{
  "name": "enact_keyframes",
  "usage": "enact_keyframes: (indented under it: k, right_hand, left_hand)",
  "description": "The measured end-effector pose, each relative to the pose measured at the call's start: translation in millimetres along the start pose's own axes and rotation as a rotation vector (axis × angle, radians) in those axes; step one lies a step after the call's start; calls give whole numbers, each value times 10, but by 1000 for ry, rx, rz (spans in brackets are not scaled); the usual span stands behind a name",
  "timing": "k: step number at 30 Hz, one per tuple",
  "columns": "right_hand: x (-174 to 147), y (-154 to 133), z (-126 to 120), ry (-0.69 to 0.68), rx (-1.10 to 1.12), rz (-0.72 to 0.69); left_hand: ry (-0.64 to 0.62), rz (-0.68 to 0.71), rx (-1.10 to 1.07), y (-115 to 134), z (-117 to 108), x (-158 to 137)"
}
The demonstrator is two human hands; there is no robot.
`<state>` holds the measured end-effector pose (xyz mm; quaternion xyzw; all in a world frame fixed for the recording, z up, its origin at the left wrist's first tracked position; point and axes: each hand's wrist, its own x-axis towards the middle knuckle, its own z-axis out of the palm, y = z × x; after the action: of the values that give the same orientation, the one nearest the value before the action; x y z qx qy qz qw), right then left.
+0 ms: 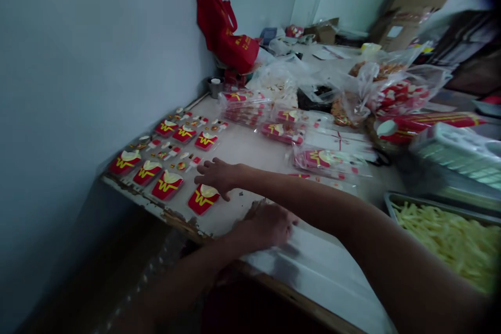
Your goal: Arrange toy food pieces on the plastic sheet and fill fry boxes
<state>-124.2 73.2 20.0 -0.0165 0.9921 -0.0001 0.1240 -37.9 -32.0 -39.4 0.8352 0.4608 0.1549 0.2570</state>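
Red and yellow W packet (pixel 201 201) sits near the table's (pixel 250 151) front edge, last in the front row, right end. Right hand (pixel 213 175) is over its top end, fingers spread, nothing gripped; can't tell if it's touching. Left hand (pixel 272 225) is low at the front edge, right of that packet, beside a whitish sheet (pixel 324 276). Motion blur there; fingers look curled, can't tell if they pinch anything.

Six matching packets (pixel 167 185) lie toward the left corner: three in the same front row, three behind, nearer the wall-side edge. Small food-shaped pieces (pixel 180 166) lie just past them.

Farther from the front edge: clear-wrapped packet stacks (pixel 282 133), clear bags of red and white pieces (pixel 403 95). Red bag (pixel 227 34) by the wall. Tray (pixel 391 196) of pale yellow fry-shaped strips (pixel 446 237) on the right.
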Motion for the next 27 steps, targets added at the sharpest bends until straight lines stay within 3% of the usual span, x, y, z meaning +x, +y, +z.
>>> enact_keyframes:
  k: [4,7,12,15,19,23,27]
  right_hand:
    - [1,-17,90,-35,117,29]
    - [41,-28,104,-20,151,35]
    - [-189,197,-227,231,283,220]
    - [-666,365,-539,385,241,329]
    - [-1630,384,-720,394,197,440]
    - [-2533,148,-507,347,174,628]
    - [-3042,-165,-159,371,125,815]
  left_hand:
    - [-99,-71,-69,-206,-164,5]
    - [-81,-176,-226,-250,-280,-19]
    - [-124,-353,-569,-405,-482,-125]
    - [-84,-491,-744,-565,-582,-161]
    - [6,-580,-912,-663,-665,-163]
    - [156,-586,-895,-539,-713,-116]
    - [248,-575,-798,-301,-762,-23]
